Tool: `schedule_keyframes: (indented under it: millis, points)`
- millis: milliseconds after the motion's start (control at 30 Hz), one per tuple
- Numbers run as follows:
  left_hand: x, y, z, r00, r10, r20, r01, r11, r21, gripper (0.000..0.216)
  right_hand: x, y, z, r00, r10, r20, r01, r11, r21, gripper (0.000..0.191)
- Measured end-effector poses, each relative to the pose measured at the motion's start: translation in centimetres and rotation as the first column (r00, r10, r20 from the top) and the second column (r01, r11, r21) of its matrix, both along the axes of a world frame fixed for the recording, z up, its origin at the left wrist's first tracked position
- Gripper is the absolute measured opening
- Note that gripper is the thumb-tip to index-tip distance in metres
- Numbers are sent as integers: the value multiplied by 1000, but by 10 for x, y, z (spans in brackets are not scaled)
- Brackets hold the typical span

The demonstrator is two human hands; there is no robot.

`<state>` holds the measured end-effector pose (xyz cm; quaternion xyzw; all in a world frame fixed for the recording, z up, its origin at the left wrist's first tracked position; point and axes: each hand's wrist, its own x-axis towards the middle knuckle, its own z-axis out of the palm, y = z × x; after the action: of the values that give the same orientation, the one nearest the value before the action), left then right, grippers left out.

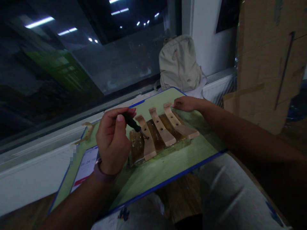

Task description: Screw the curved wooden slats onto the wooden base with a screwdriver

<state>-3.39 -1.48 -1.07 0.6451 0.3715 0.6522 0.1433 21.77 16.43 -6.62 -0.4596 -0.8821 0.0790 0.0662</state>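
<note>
Here's the relation that matters — the leftmost wooden piece (150,148) lies just right of my left hand (115,137), its long axis running away from me, the curled far end leaning leftward. The left hand is the nearer one, no question. It's closed around a dark-handled tool (133,122), thumb along the side, the thin metal shaft slanting down and rightward to the lower hole; whether the tip sits inside or only at the rim, I can't tell. Over on the other side, my right hand (184,103) is at the far end of the rightmost wooden piece (182,128), fingers bunched close — touching or just beside, and I can't make out any grip. Between them lies the middle wooden piece (165,135), all three across a glossy brown sheet (136,143) on the green board (172,163).
</note>
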Motion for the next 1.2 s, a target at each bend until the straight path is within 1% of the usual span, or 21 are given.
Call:
schedule_keyframes:
  millis: [33,133,200,233,300,367,433,467,533,600,633,667,733,800,833,900,967,1033,1100,1167,1200]
  points:
    - [-1,0,0,1000,13,-21,-13,1000,5,16,0,0,0,1000,-6,-4,6,1000,-1,43]
    - [-4,0,1,990,111,-92,-108,994,33,17,0,0,0,1000,-6,1,6,1000,3,43]
    - [-4,0,1,988,123,-92,-121,992,27,21,-1,-1,0,1000,4,10,-4,1000,6,43]
    - [-3,0,1,992,97,-75,-96,995,10,26,-1,-1,1,1000,9,13,-9,1000,7,43]
    - [0,0,0,1000,6,-7,-7,999,-41,30,-1,-3,3,1000,12,21,-12,1000,7,43]
    - [2,1,-2,997,-62,55,65,996,-61,25,-1,-4,4,1000,16,24,-16,1000,5,43]
    - [2,2,-2,995,-80,63,82,996,-31,19,-1,-4,4,999,21,24,-21,1000,3,43]
    - [1,2,-2,997,-59,48,59,998,4,19,-1,-4,4,999,24,24,-24,1000,5,43]
    - [-1,2,-1,999,39,-7,-39,998,53,22,-1,-3,3,999,24,23,-24,1000,10,43]
    - [-3,1,0,990,127,-57,-124,991,53,20,-1,-2,2,999,25,25,-25,1000,15,43]
    - [-3,0,1,988,138,-73,-137,990,29,18,-1,-2,2,999,28,26,-28,999,15,43]
    - [-2,0,1,990,121,-78,-121,993,-4,17,-1,-2,2,999,31,27,-31,999,15,43]
    - [-1,-1,1,998,50,-48,-53,997,-49,17,-1,-2,2,999,31,31,-32,999,16,44]
    - [-1,-1,0,1000,5,-21,-6,998,-57,17,-1,-3,3,999,26,37,-26,1000,15,44]
    - [-1,-1,0,1000,5,-21,-6,999,-42,16,-1,-3,3,999,23,40,-24,1000,13,44]
    - [-1,-1,1,997,56,-50,-56,998,-6,17,-1,-3,4,999,16,46,-17,1000,9,44]
    - [-1,-2,1,991,101,-88,-102,995,-7,19,-1,-2,3,999,9,47,-9,1000,2,43]
    - [0,-2,2,993,76,-91,-82,995,-60,20,-1,-1,3,999,9,42,-9,1000,0,42]
    - [0,-2,2,998,12,-56,-17,996,-93,22,-1,-1,2,999,14,34,-14,1000,2,41]
    - [-1,-1,2,999,-8,-42,5,998,-70,19,-1,-1,2,999,16,30,-16,1000,6,41]
    - [-3,-1,2,998,6,-55,-9,999,-45,17,-1,-1,2,1000,15,27,-15,1000,5,42]
